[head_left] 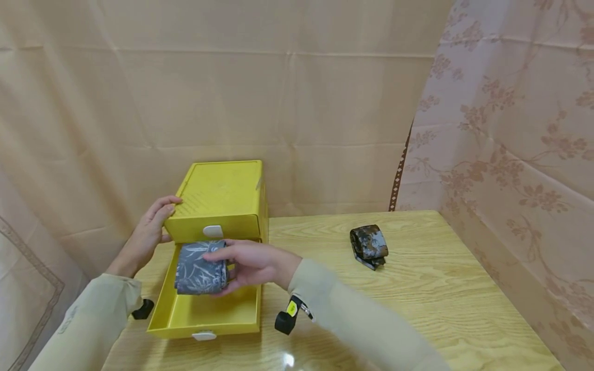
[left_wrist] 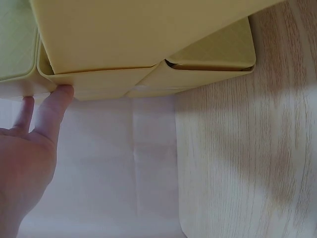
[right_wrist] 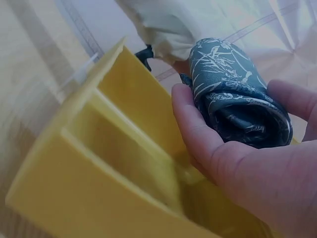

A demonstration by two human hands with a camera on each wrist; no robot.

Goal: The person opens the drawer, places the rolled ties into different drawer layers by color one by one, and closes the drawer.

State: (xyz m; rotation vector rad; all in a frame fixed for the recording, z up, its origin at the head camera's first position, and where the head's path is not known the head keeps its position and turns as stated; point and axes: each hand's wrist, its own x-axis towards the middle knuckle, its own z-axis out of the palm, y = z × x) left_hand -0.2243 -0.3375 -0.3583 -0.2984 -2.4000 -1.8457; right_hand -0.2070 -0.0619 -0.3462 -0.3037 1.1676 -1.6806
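In the head view my right hand (head_left: 252, 263) holds a folded, rolled grey cloth (head_left: 200, 270) with a white leaf print, thumb on top and fingers below. The roll hangs over the pulled-out lower drawer (head_left: 204, 330) of a yellow drawer box (head_left: 223, 185). The right wrist view shows its coiled end between thumb and fingers. My left hand (head_left: 147, 234) rests against the box's left side, a fingertip at the top edge. In the left wrist view, extended fingers (left_wrist: 52, 111) touch the box's side wall.
A second rolled cloth (head_left: 369, 245), dark with a camouflage print, lies on the wooden table (head_left: 417, 299) to the right. The upper drawer (head_left: 232, 226) is closed. Beige curtains (head_left: 325, 103) hang behind, and a floral curtain (head_left: 520, 154) borders the right side.
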